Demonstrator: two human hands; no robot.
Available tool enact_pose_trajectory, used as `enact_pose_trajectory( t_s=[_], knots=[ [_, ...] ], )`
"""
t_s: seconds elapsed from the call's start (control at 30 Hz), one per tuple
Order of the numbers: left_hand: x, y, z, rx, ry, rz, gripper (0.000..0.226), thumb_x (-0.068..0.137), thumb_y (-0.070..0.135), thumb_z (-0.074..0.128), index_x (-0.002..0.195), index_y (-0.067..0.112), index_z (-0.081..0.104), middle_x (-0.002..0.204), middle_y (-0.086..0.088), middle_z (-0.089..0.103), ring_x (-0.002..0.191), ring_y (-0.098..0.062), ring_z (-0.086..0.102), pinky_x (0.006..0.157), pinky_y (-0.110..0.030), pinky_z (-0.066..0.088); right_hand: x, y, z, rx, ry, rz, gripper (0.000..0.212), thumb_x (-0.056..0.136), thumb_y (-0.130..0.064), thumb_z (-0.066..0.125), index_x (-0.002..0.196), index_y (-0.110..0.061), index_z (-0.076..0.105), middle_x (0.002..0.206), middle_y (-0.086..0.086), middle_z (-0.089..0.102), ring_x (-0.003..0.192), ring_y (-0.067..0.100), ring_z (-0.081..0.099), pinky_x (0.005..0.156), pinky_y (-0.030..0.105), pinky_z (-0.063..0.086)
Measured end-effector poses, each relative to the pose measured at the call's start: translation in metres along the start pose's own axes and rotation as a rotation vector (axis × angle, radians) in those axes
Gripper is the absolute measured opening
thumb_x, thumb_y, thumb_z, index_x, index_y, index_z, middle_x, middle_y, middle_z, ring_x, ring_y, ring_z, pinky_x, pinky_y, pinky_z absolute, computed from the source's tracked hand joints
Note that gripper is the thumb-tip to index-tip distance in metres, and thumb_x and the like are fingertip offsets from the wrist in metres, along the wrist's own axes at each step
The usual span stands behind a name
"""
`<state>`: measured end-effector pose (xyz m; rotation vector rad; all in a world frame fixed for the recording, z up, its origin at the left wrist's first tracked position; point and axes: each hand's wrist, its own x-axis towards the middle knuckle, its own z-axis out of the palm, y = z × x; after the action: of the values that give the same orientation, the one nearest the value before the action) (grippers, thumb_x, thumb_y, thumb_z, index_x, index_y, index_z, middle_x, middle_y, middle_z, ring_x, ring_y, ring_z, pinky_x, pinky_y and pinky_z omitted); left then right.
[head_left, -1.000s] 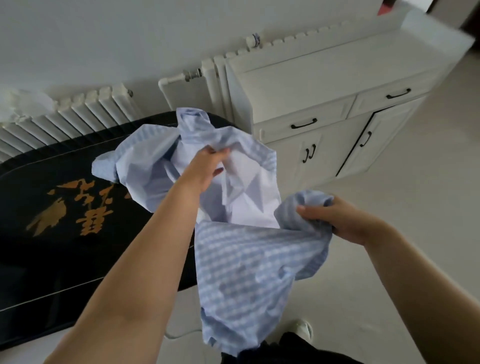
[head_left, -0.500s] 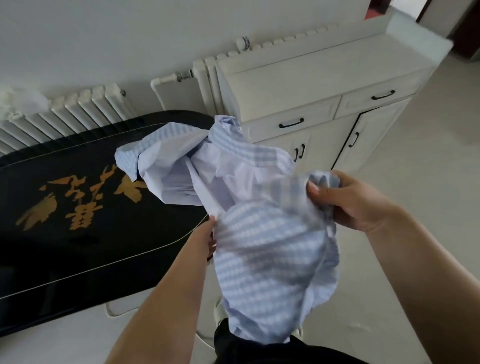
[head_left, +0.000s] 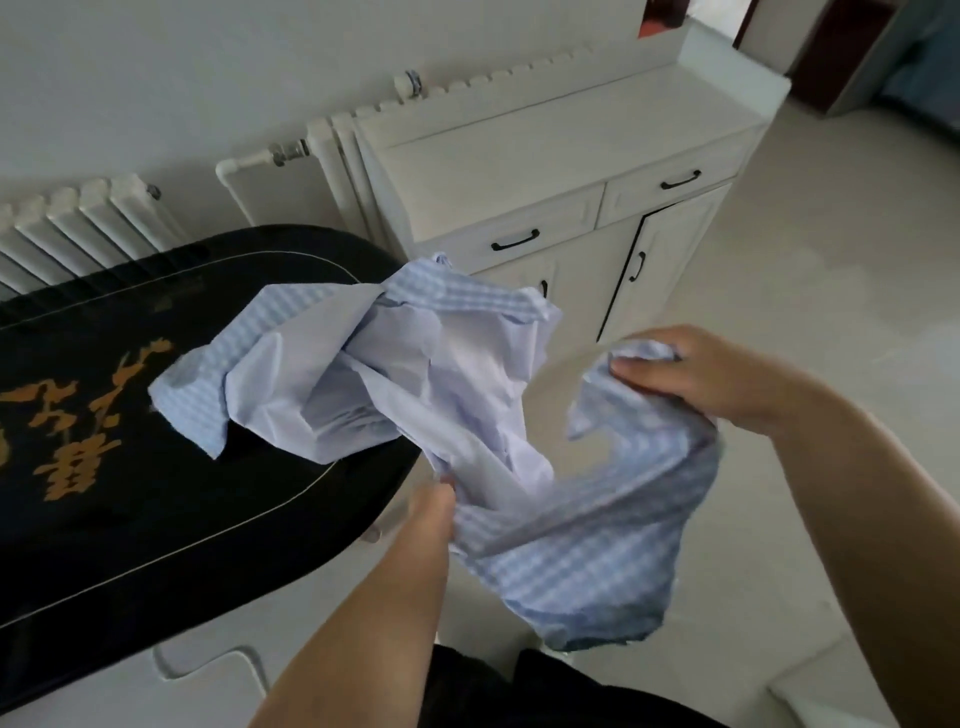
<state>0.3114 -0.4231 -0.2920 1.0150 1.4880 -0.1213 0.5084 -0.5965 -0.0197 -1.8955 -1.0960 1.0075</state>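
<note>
So, black table (head_left: 130, 545) lower left, white cabinet (head_left: 545, 150) above; your left hand (head_left: 428, 514) and right hand (head_left: 691, 374) clutch the shirt (head_left: 571, 561), left fingers hidden.

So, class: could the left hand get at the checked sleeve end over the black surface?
Probably yes: nothing stands between the left hand and the sleeve end, though it grips the shirt and must let go first.

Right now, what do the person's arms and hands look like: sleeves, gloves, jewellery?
Both forearms are bare up to the picture's edge: no sleeves in view. The left hand and right hand wear no gloves, and no watch, bracelet or ring shows.
</note>
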Motion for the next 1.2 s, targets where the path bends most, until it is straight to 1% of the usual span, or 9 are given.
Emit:
enact_pose_trajectory(
  t_s=[0.13, 0.3, 0.4, 0.47, 0.6, 0.7, 0.87, 1.03, 1.2],
  knots=[
    [-0.072, 0.027, 0.001, 0.25, 0.265, 0.255, 0.048, 0.102, 0.032, 0.034, 0.131, -0.001, 0.052, 0.129, -0.022, 0.057, 0.116, -0.037, 0.056, 0.078, -0.03, 0.041, 0.004, 0.044, 0.004, -0.488, -0.173, 0.094, 0.014, 0.092, -0.02, 0.057, 0.093, -0.009, 0.066, 0.092, 0.008, 0.068, 0.086, 0.023, 0.062, 0.076, 0.021, 0.043],
    [-0.133, 0.055, 0.01, 0.185, 0.302, 0.588, 0.039, 0.1, 0.026, 0.04, 0.109, -0.005, 0.06, 0.102, -0.016, 0.065, 0.1, -0.035, 0.061, 0.075, -0.03, 0.042, 0.005, 0.051, 0.044, -0.129, -0.271, 0.167, 0.014, 0.088, -0.025, 0.065, 0.1, -0.03, 0.062, 0.094, -0.006, 0.068, 0.082, 0.006, 0.062, 0.073, 0.012, 0.044],
    [-0.172, 0.069, 0.027, 0.175, 0.218, 0.659, 0.038, 0.098, 0.027, 0.045, 0.096, -0.006, 0.065, 0.09, -0.015, 0.066, 0.089, -0.03, 0.062, 0.074, -0.031, 0.044, 0.005, 0.046, 0.069, -0.034, -0.22, 0.199, 0.056, 0.078, -0.041, 0.072, 0.126, -0.037, 0.044, 0.095, -0.01, 0.065, 0.079, -0.001, 0.062, 0.076, 0.019, 0.045],
    [-0.188, 0.076, 0.037, 0.083, 0.042, 0.58, 0.037, 0.093, 0.033, 0.049, 0.099, 0.002, 0.068, 0.094, -0.013, 0.069, 0.092, -0.029, 0.064, 0.085, -0.039, 0.053, 0.005, 0.045, 0.082, -0.078, -0.192, 0.176, 0.059, 0.073, -0.041, 0.077, 0.123, -0.037, 0.044, 0.085, -0.016, 0.06, 0.068, -0.003, 0.058, 0.067, 0.013, 0.041],
    [-0.194, 0.077, 0.043, -0.044, -0.21, 0.511, 0.039, 0.075, 0.042, 0.058, 0.088, 0.009, 0.073, 0.096, -0.019, 0.072, 0.094, -0.034, 0.069, 0.09, -0.049, 0.054, 0.007, 0.053, 0.083, -0.079, 0.124, 0.124, 0.032, 0.08, -0.036, 0.07, 0.058, -0.02, 0.053, 0.048, -0.011, 0.052, 0.053, 0.014, 0.046, 0.058, 0.028, 0.038],
    [-0.181, 0.072, 0.047, -0.257, -0.333, 0.381, 0.052, 0.091, 0.048, 0.052, 0.102, 0.0, 0.07, 0.097, -0.021, 0.069, 0.091, -0.032, 0.066, 0.078, -0.036, 0.055, 0.004, 0.055, 0.073, -0.125, 0.142, 0.076, 0.022, 0.086, -0.03, 0.063, 0.071, -0.013, 0.065, 0.065, -0.002, 0.069, 0.067, 0.021, 0.065, 0.069, 0.037, 0.05],
    [-0.159, 0.072, 0.06, -0.57, -0.388, 0.068, 0.045, 0.095, 0.049, 0.048, 0.09, 0.007, 0.063, 0.072, -0.008, 0.065, 0.073, -0.019, 0.054, 0.062, -0.024, 0.038, -0.013, 0.053, 0.059, -0.183, 0.101, 0.014, 0.035, 0.089, -0.025, 0.063, 0.057, -0.028, 0.051, 0.053, -0.02, 0.058, 0.054, -0.004, 0.05, 0.06, 0.012, 0.04],
    [-0.126, 0.073, 0.077, -0.248, -0.426, -0.16, 0.026, 0.087, 0.034, 0.061, 0.07, 0.015, 0.056, 0.052, -0.003, 0.06, 0.031, -0.006, 0.041, 0.028, -0.014, 0.029, -0.042, 0.053, 0.031, -0.28, 0.036, 0.087, 0.027, 0.089, -0.029, 0.063, 0.063, -0.023, 0.057, 0.06, -0.009, 0.058, 0.051, -0.005, 0.048, 0.057, 0.008, 0.04],
    [-0.091, 0.034, 0.103, -0.249, -0.223, -0.247, 0.023, 0.086, 0.023, 0.062, 0.069, 0.013, 0.05, 0.05, -0.004, 0.061, 0.033, -0.006, 0.041, 0.032, -0.015, 0.031, -0.069, 0.063, 0.006, -0.4, -0.056, 0.151, 0.034, 0.088, -0.033, 0.062, 0.073, -0.004, 0.057, 0.06, -0.004, 0.047, 0.054, -0.001, 0.044, 0.059, 0.017, 0.035]
  ],
)
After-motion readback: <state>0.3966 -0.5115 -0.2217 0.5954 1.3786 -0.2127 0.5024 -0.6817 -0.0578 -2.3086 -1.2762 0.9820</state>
